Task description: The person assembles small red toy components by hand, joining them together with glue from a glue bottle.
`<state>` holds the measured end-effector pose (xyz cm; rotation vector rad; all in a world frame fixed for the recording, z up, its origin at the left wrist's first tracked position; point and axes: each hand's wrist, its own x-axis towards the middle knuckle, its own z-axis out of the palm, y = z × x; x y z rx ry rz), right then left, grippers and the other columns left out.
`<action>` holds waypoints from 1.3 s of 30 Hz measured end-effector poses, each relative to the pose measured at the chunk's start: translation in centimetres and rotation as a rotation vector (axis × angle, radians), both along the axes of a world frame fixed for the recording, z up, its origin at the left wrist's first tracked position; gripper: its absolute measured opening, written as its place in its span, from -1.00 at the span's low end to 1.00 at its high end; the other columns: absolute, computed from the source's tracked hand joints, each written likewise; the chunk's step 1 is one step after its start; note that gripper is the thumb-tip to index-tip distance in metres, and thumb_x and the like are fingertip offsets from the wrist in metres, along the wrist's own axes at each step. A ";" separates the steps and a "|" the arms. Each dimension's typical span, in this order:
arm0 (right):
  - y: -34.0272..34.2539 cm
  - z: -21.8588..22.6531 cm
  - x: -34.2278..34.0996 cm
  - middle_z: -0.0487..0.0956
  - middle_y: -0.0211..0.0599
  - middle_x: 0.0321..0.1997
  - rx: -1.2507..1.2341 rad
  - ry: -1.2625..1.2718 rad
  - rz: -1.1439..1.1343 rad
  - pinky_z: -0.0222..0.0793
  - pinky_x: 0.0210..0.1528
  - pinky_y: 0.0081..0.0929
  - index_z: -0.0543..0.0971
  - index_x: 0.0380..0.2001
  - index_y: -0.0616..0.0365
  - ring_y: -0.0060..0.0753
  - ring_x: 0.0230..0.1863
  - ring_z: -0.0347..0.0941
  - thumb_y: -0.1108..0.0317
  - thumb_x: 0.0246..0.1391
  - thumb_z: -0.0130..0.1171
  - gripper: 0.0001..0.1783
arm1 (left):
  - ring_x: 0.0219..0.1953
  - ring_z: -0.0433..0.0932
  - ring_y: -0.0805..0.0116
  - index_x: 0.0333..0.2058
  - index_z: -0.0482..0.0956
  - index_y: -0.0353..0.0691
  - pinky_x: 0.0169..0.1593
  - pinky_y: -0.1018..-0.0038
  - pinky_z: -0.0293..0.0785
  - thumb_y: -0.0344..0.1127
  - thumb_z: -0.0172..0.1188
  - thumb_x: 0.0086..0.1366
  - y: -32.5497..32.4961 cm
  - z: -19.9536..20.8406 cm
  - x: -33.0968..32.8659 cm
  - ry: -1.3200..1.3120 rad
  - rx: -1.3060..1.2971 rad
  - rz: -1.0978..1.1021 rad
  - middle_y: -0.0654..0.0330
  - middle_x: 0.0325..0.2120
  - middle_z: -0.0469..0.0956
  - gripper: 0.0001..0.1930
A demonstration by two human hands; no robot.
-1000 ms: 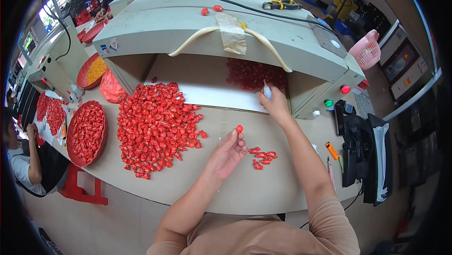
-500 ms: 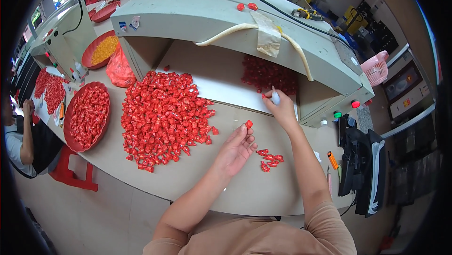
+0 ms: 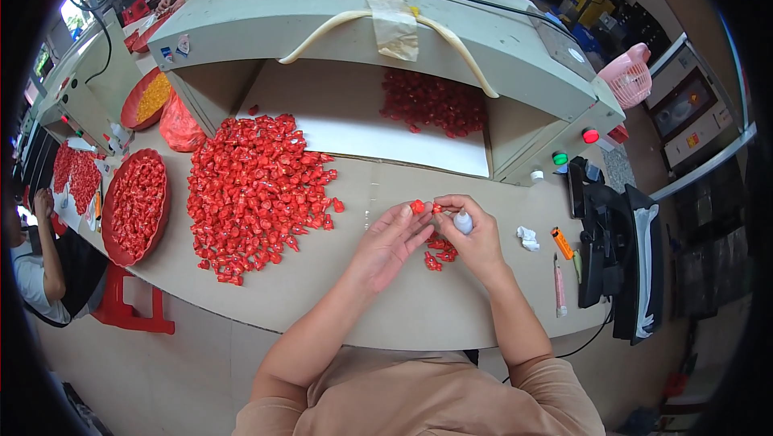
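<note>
My left hand (image 3: 382, 252) is closed at the fingertips on a small glossy red plastic piece (image 3: 417, 206). Right beside it, my right hand (image 3: 478, 244) pinches another small red piece (image 3: 437, 208) between thumb and forefinger, and the two pieces almost meet. The same right hand also keeps a small white squeeze bottle (image 3: 463, 222) in its curled fingers. Below the hands on the table lie several red pieces (image 3: 435, 260), partly hidden by the right hand. To the left spreads a large heap of red pieces (image 3: 256, 194).
A pale metal cabinet (image 3: 266, 37) arches over the table, with dark red pieces (image 3: 435, 103) inside. A red bowl (image 3: 115, 249) of pieces stands at left. At right lie crumpled tissue (image 3: 527, 238), an orange lighter (image 3: 562, 243) and a pink pen-like tool (image 3: 560, 287). Another person sits far left.
My right hand has come back from the cabinet opening to my left hand, bringing a small red piece along with the bottle. The whole view has shifted slightly.
</note>
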<state>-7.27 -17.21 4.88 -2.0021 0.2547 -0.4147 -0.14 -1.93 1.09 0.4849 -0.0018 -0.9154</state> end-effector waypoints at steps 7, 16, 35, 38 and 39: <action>-0.7 0.3 -1.8 0.62 -0.29 -0.20 0.336 0.133 -0.044 0.50 -0.22 -0.60 0.51 -0.14 0.20 -0.60 -0.24 0.53 0.45 0.11 0.21 -0.77 | 0.11 0.42 0.32 -0.03 0.44 -0.22 0.26 0.36 0.32 -0.21 0.09 0.38 -0.6 -0.3 -0.5 -0.091 0.089 -0.044 0.10 0.01 0.48 -0.71; -2.3 0.5 -2.3 0.60 -0.34 -0.26 0.405 0.068 0.036 0.51 -0.25 -0.63 0.54 -0.20 0.25 -0.60 -0.30 0.51 0.52 0.08 0.23 -0.81 | -0.02 0.48 0.36 -0.05 0.46 -0.22 0.16 0.39 0.44 -0.22 0.11 0.36 -1.0 -0.6 -0.6 0.028 0.120 -0.041 0.14 -0.07 0.51 -0.73; -1.4 0.8 -2.8 0.60 -0.37 -0.24 0.439 0.098 0.061 0.52 -0.28 -0.66 0.57 -0.23 0.20 -0.61 -0.24 0.54 0.50 0.10 0.23 -0.86 | -0.21 0.53 0.47 -0.13 0.52 -0.26 0.00 0.44 0.54 -0.26 0.13 0.35 -1.2 -1.3 -1.2 -0.036 0.199 -0.149 0.21 -0.26 0.56 -0.79; -1.3 1.1 -2.7 0.60 -0.36 -0.24 0.397 0.074 0.060 0.51 -0.27 -0.64 0.60 -0.22 0.20 -0.58 -0.24 0.54 0.52 0.07 0.24 -0.83 | -0.20 0.52 0.47 -0.13 0.52 -0.25 0.01 0.44 0.53 -0.25 0.13 0.35 -1.2 -1.4 -1.2 -0.042 0.216 -0.135 0.22 -0.24 0.56 -0.78; -1.4 0.9 -2.7 0.60 -0.36 -0.24 0.395 0.074 0.065 0.51 -0.27 -0.64 0.60 -0.22 0.20 -0.58 -0.24 0.54 0.52 0.07 0.24 -0.83 | -0.19 0.53 0.46 -0.12 0.52 -0.25 0.01 0.43 0.53 -0.25 0.14 0.35 -1.1 -1.4 -1.2 -0.047 0.221 -0.127 0.21 -0.23 0.56 -0.78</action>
